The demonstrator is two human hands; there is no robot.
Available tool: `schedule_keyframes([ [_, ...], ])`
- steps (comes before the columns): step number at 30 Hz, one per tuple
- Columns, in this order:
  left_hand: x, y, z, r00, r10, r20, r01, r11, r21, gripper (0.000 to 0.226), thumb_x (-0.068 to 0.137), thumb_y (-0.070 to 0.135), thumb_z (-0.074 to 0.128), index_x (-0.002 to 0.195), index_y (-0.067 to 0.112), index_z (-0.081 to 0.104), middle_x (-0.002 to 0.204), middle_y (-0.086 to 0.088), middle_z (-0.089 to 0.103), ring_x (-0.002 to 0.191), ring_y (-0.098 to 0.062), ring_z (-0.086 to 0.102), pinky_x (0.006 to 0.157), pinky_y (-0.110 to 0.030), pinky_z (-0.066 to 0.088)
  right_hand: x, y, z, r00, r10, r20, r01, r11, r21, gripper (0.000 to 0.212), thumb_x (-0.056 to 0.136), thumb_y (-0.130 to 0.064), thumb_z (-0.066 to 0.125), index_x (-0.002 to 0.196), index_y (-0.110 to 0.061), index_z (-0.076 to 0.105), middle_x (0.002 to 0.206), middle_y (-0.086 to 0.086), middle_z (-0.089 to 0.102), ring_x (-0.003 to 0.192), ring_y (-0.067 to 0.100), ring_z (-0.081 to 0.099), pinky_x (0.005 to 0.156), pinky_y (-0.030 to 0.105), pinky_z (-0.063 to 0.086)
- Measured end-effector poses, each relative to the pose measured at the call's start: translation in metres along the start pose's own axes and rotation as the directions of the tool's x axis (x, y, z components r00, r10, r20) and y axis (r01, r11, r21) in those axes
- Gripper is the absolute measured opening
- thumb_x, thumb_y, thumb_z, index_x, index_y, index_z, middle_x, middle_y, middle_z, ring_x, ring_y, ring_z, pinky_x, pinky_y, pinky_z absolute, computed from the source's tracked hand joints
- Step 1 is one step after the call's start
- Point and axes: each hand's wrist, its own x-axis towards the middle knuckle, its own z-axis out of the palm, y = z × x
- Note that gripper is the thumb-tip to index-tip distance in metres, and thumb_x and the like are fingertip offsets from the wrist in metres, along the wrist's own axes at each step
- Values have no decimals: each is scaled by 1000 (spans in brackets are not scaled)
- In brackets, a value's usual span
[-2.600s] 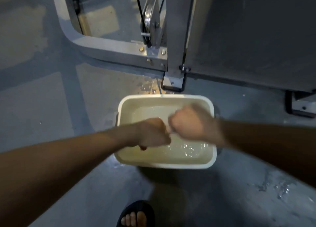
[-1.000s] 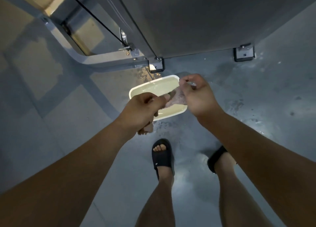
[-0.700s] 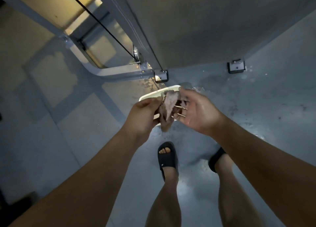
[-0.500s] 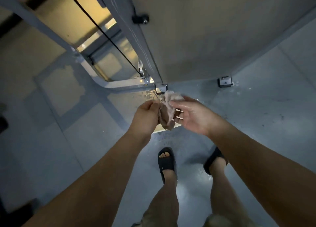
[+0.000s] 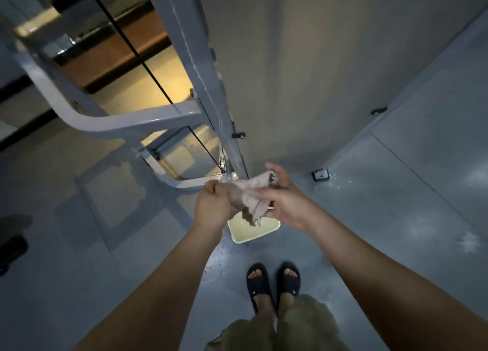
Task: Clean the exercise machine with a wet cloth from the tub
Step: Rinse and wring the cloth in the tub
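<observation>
1. The left hand (image 5: 213,205) has its grip closed in a fist around the left end of the cloth (image 5: 247,196), knuckles turned up toward the camera.
2. The right hand (image 5: 286,205) grips the right end of the cloth. Its fingers curl round the far edge and its thumb lies across the top of the fabric.
3. The cloth is pale, crumpled and bunched, stretched between the two hands. A loose fold hangs down from the middle.
4. The cloth is held in the air directly above the tub (image 5: 245,241).
5. The tub is a cream rectangular basin standing on the floor (image 5: 383,218). It holds pale liquid, and its far part is hidden behind the hands and the cloth.
6. The exercise machine fills the far part of the view. A grey upright post (image 5: 195,60) runs down toward the hands, with a broad flat panel (image 5: 303,60) to its right.
7. A curved grey frame bar (image 5: 105,124) sits to the post's left, and a thin black cable (image 5: 126,33) runs in front of it.
8. A small bracket (image 5: 320,175) fixes the panel's foot to the floor, just right of the right hand.
9. The floor is grey-blue and shows wet patches near the tub and to the right.
10. On the near side, the person's feet are in dark slides (image 5: 260,284), close together, and khaki shorts (image 5: 277,327) show at the bottom edge.
</observation>
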Motion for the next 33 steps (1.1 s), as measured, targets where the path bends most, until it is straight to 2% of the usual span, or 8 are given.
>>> schedule_keyframes([
  [4,-12,24,-17,996,75,-43,-75,997,12,19,110,22,36,117,18,53,64,-11,60,56,-26,57,51,-30,43,-29,-15,2,997,-20,71,24,998,-56,69,97,10,57,142,-40,41,75,4,69,67,16,67,66,28,55],
  [10,-32,65,-48,960,266,88,-279,941,194,39,103,0,39,109,35,56,75,-6,57,52,-17,52,46,-26,42,-49,-43,-1,976,-216,-34,172,856,-487,22,104,-18,58,120,-29,68,91,-4,64,80,12,59,78,30,51],
  [14,-48,98,-59,920,266,290,-367,843,394,28,99,16,58,127,22,61,110,1,64,95,-17,65,75,-25,52,-66,-68,11,979,-191,66,186,722,-667,36,91,-19,77,124,-26,65,107,-10,68,79,-9,63,79,14,49],
  [18,-43,120,-71,876,319,362,-478,680,555,6,92,23,72,86,26,73,91,0,71,86,-23,68,74,-30,58,-70,-95,27,914,-405,-9,242,564,-789,19,83,-17,84,81,-5,70,82,0,51,72,9,52,68,19,39],
  [21,-26,132,-80,854,383,353,-517,700,493,22,80,38,85,62,31,74,95,9,61,96,-15,58,84,-32,52,-70,-111,33,880,-466,-88,261,631,-730,23,83,-18,84,75,-10,64,83,-8,52,73,3,55,70,15,41],
  [24,-10,141,-87,826,393,405,-550,720,422,27,81,38,84,67,17,72,86,-3,63,76,-10,56,69,-25,44,-66,-113,53,844,-488,-221,218,689,-691,32,90,-18,75,70,-19,51,54,-15,50,49,3,47,53,22,38],
  [29,4,162,-112,780,293,553,-471,857,211,31,97,41,66,88,13,76,78,-2,76,70,-13,68,76,-37,57,-51,-97,118,782,-573,-244,295,687,-664,17,100,-30,63,86,-32,52,63,-19,55,61,4,50,65,28,44],
  [33,16,188,-144,667,73,742,-51,997,-52,60,107,53,38,109,4,72,103,-14,78,104,-27,74,94,-42,59,-54,-88,176,743,-609,-277,394,733,-554,15,100,-22,66,104,-32,56,83,-23,68,77,-3,63,73,16,51],
])
